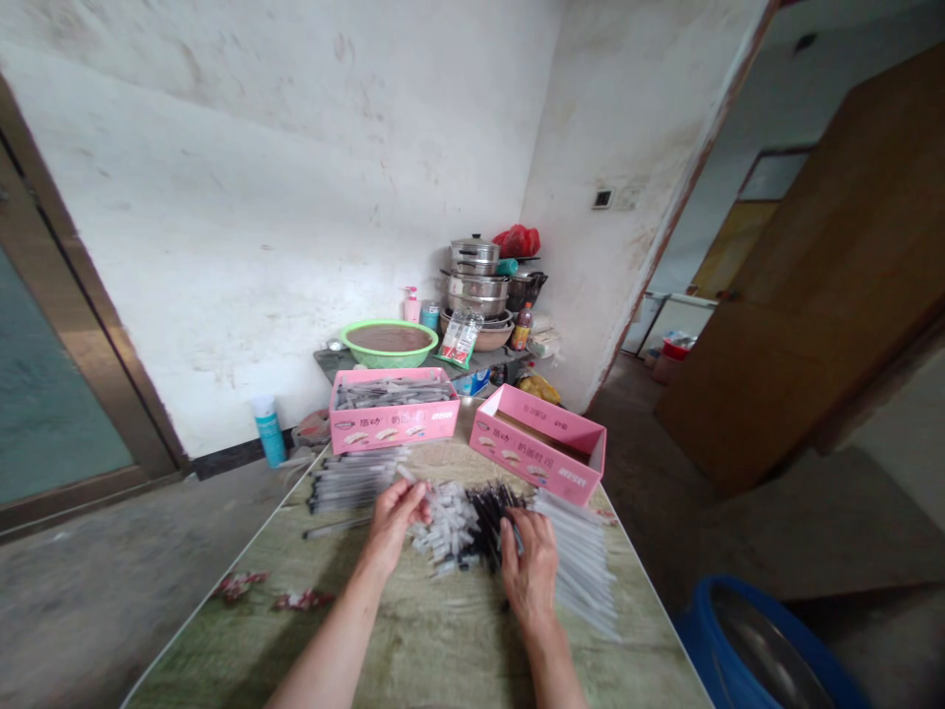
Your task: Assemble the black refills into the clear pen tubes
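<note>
My left hand (399, 517) is closed in a pinch at the left edge of a heap of clear pen caps (450, 522). A small pale piece shows at its fingertips, too blurred to name. With its fingers curled together, my right hand (532, 561) reaches down onto a pile of thin black pen parts (487, 517); what it grips is hidden. To its right lie many clear pen barrels (580, 566) side by side. Assembled-looking capped pens (350, 483) lie in rows on the left, one a little apart near my left wrist.
Behind the pens, a pink box (395, 423) holds many pens, and another pink box (538, 453) stands to its right. The table (435, 650) has a wood-look top. A green-rimmed basin (389, 359) and stacked pots (476, 281) stand beyond. A blue tub (709, 630) is at lower right.
</note>
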The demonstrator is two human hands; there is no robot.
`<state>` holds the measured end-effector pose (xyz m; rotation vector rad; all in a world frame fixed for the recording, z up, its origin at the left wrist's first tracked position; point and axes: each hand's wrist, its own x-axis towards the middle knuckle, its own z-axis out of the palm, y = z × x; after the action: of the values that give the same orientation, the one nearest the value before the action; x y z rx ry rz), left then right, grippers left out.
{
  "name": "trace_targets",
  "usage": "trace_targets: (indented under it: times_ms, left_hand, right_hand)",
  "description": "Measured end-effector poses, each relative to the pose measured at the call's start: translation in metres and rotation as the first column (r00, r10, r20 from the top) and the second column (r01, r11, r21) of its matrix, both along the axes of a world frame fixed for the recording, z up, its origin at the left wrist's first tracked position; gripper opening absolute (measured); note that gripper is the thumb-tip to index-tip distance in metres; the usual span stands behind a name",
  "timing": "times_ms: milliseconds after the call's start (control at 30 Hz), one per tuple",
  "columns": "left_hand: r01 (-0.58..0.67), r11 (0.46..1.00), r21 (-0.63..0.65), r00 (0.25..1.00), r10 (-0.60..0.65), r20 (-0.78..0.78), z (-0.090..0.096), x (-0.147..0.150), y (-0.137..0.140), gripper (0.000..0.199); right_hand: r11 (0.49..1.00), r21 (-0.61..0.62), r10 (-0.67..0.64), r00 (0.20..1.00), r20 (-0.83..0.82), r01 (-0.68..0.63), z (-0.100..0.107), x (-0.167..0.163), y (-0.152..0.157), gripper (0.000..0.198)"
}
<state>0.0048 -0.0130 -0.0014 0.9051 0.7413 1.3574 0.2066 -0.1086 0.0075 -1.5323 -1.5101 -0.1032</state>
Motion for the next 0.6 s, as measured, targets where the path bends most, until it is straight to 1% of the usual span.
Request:
trace_targets:
  times_ms: [33,100,167,200,267,367,467,533,600]
  left_hand:
    - [0.092,0.996,0.016,0.995,-0.091,-0.029,0.001,0.004,-0.004,0.04]
    - [0.246,0.969,0.036,0.967,-0.243,-0.078,0.002,0.009,-0.01,0.038]
    - [0.331,0.942,0.055,0.939,-0.324,-0.116,0.005,0.013,-0.016,0.036]
    - [0.353,0.934,0.063,0.93,-0.343,-0.133,0.006,0.014,-0.018,0.035]
    - [0.373,0.925,0.067,0.919,-0.359,-0.165,0.009,0.015,-0.02,0.034]
    - [0.366,0.93,0.047,0.921,-0.354,-0.165,0.012,0.016,-0.021,0.036]
    - [0.315,0.948,0.045,0.947,-0.311,-0.074,0.013,0.015,-0.019,0.044]
    - [0.276,0.96,0.04,0.961,-0.276,-0.011,0.013,0.014,-0.018,0.044]
    - [0.255,0.967,0.031,0.967,-0.255,0.014,0.013,0.013,-0.017,0.041]
  right_hand:
    - [0.998,-0.009,0.059,0.996,-0.07,-0.06,0.001,-0.006,-0.001,0.033]
    - [0.981,-0.079,0.157,0.966,-0.205,-0.176,0.003,-0.02,-0.002,0.037]
    - [0.938,-0.161,0.244,0.915,-0.322,-0.307,0.005,-0.03,-0.002,0.042]
    - [0.909,-0.182,0.286,0.878,-0.384,-0.376,0.006,-0.034,-0.002,0.044]
    - [0.852,-0.178,0.345,0.784,-0.517,-0.493,0.004,-0.037,-0.001,0.046]
    - [0.796,-0.153,0.344,0.646,-0.682,-0.585,-0.003,-0.034,0.003,0.046]
    - [0.771,-0.134,0.291,0.532,-0.796,-0.622,-0.01,-0.03,0.006,0.046]
    - [0.757,-0.122,0.251,0.459,-0.852,-0.642,-0.012,-0.029,0.007,0.045]
    - [0.734,-0.124,0.21,0.397,-0.893,-0.668,-0.011,-0.03,0.006,0.048]
